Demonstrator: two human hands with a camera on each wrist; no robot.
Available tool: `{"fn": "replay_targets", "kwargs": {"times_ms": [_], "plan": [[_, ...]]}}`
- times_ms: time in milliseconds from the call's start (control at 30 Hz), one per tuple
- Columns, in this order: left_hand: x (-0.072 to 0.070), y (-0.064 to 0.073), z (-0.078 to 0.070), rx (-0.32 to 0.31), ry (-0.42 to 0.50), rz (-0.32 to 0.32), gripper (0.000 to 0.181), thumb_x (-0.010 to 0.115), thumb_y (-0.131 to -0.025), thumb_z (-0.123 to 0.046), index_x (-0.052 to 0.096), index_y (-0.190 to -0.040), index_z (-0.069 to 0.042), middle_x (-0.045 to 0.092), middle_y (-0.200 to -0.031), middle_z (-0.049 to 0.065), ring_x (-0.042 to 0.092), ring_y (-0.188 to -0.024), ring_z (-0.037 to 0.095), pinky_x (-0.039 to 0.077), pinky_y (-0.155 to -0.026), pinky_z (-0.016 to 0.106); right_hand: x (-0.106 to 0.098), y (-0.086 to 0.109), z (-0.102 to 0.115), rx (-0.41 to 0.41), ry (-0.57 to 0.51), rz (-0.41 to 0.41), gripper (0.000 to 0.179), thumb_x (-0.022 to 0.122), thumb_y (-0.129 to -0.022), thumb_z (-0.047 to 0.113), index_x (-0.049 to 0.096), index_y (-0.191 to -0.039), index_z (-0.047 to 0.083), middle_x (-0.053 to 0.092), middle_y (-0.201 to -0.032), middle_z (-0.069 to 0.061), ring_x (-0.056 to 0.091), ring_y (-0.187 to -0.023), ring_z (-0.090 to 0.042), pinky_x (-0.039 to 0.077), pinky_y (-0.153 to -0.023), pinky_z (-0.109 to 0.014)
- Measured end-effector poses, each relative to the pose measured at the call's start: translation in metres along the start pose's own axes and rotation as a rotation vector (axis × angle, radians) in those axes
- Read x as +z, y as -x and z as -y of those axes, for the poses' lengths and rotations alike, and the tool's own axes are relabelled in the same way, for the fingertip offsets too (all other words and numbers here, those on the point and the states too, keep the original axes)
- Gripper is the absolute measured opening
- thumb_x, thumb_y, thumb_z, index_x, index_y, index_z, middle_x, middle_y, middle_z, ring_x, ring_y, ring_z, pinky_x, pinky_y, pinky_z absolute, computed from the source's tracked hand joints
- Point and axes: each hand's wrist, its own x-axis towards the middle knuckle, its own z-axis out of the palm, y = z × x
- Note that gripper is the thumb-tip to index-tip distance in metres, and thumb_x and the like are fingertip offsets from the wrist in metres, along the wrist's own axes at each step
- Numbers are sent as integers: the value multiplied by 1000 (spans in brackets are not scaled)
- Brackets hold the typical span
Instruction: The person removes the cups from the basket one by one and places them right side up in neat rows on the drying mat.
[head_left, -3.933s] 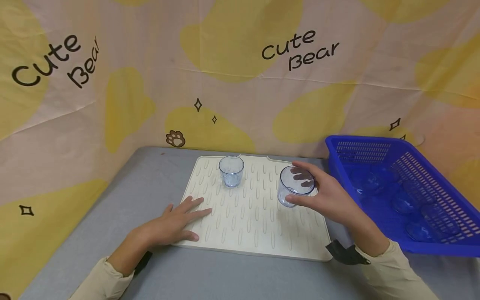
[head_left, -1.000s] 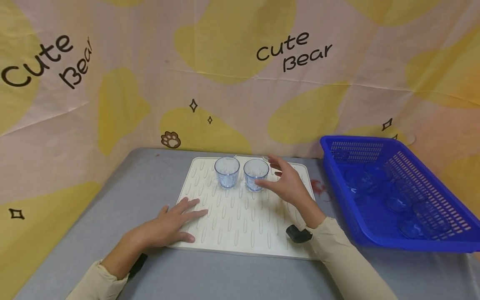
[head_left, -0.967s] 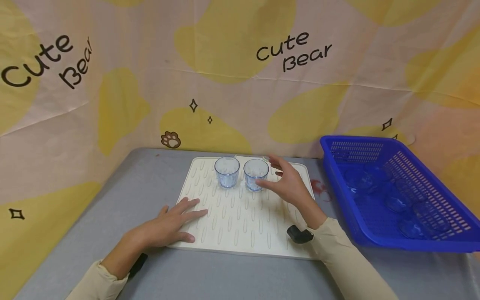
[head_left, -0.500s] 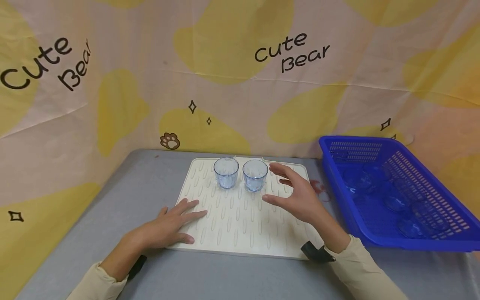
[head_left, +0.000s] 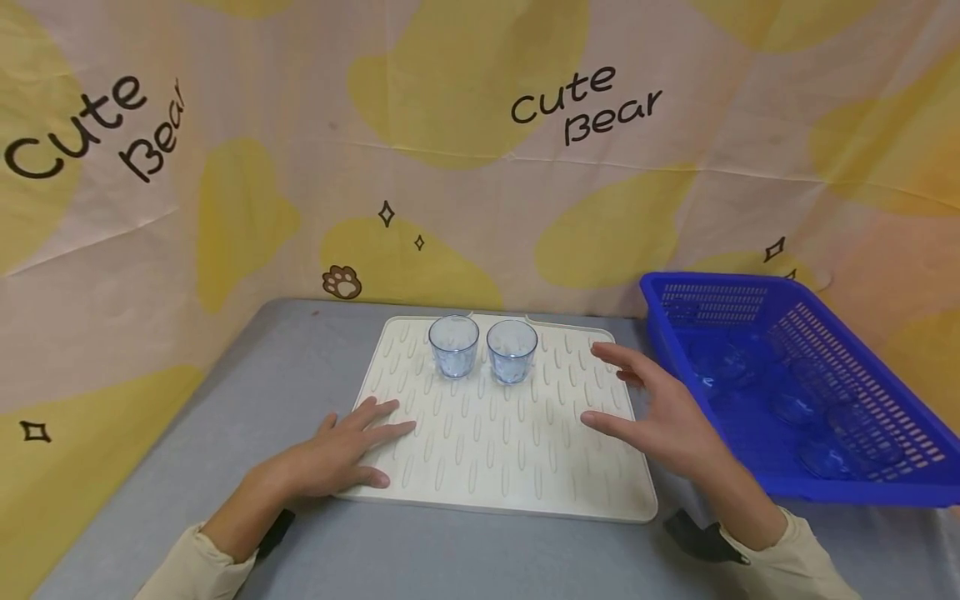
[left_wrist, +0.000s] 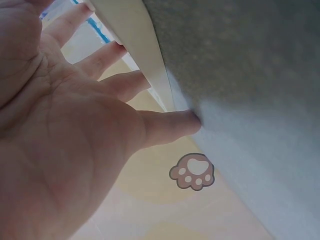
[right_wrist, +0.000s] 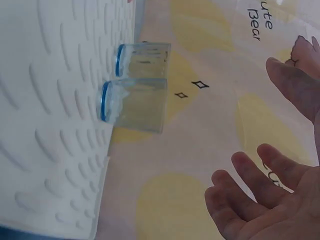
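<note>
While I followed the feed from my end, the printed cloth backdrop (head_left: 457, 192) filled the far side, there, I supposed, simply to screen off the workspace. Below it came the grey table (head_left: 240, 375), carrying everything at one level. Over on the right, look, sat the blue basket (head_left: 840, 490), just beside the mat, close enough, I judged, that a reach between the two needed little travel.

Next down, the white mat (head_left: 480, 475), flat on the table, its rows of raised ribs probably meant to keep wet bases off a puddle. Then the hands! The left hand (head_left: 337, 454) lay across the mat's left edge, fingers straight and spread, gripping nothing, one fingertip out on the table itself; I read that as bracing the mat against a slip. The right hand (head_left: 667, 417) hung over the mat's right edge, thumb and fingers parted in a wide curve with nothing between them, a gap about right for a tumbler.

Smallest of all, the left glass (head_left: 453, 357) and the right glass (head_left: 512, 360) stood upright near the mat's back edge, a narrow gap sparing their rims. More glasses (head_left: 862, 437) sat inside the basket; which way up, I couldn't make out.
</note>
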Motion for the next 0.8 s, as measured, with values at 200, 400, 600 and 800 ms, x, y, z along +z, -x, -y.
{"fn": "replay_targets", "kwargs": {"times_ms": [200, 400, 600, 800], "plan": [[0, 0, 0, 7, 2, 0, 72, 72, -86, -44, 43, -151, -31, 24, -165, 9, 11, -153, 44, 4, -109, 79, -18, 12, -14, 20, 36, -21, 80, 82, -81, 38, 43, -149, 23, 51, -148, -6, 52, -127, -35, 42, -99, -60], [1, 1, 2, 31, -27, -5, 72, 72, -87, -44, 43, -151, -28, 26, -164, 11, 14, -152, 46, 7, -107, 81, -45, 20, -37, 39, 81, -59, 78, 77, -87, 36, 38, -153, 22, 45, -153, -15, 47, -131, -47, 41, -97, -67], [1, -2, 3, 33, -21, -7, 72, 71, -87, -45, 42, -152, -30, 25, -165, 10, 12, -153, 45, 6, -108, 80, -73, 35, -68, 112, 170, -89, 77, 75, -89, 36, 37, -154, 24, 47, -150, -16, 51, -125, -44, 50, -87, -32], [1, -2, 3, 30, -33, -5, 73, 72, -86, -45, 42, -152, -30, 25, -165, 10, 13, -152, 45, 7, -108, 80, -100, 43, -97, 208, 214, -113, 81, 74, -90, 37, 31, -156, 18, 42, -152, -25, 45, -126, -53, 49, -89, -33]]}}
